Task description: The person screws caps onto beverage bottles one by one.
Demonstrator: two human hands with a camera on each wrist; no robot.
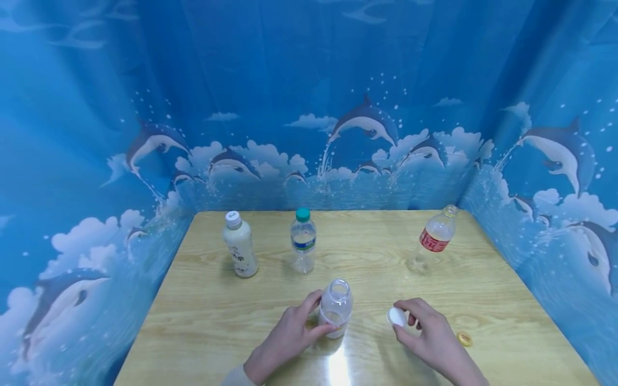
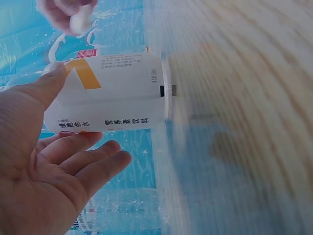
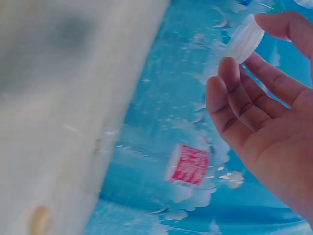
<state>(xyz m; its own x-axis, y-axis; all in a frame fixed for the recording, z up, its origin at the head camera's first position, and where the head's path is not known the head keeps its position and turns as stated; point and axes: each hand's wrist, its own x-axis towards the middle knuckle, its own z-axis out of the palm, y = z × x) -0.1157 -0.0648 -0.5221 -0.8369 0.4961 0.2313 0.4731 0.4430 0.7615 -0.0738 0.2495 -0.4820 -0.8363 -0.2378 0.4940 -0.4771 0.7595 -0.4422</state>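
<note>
An uncapped clear bottle [image 1: 340,304] stands near the front middle of the table. My left hand [image 1: 288,333] grips it from the left, thumb on one side and fingers on the other. In the left wrist view the bottle's white label [image 2: 115,90] shows, with an orange stripe and dark print. To the right of the bottle, my right hand [image 1: 427,332] pinches a white cap [image 1: 397,317] between thumb and fingertips, above the table. The right wrist view shows this cap [image 3: 246,39] from its ridged side.
Behind stand a milky bottle with a white cap [image 1: 240,247], a clear bottle with a green cap [image 1: 303,241] and an uncapped red-labelled bottle [image 1: 434,238]. A yellow cap [image 1: 464,338] lies beside my right wrist. A blue dolphin curtain [image 1: 309,107] surrounds the wooden table [image 1: 193,321].
</note>
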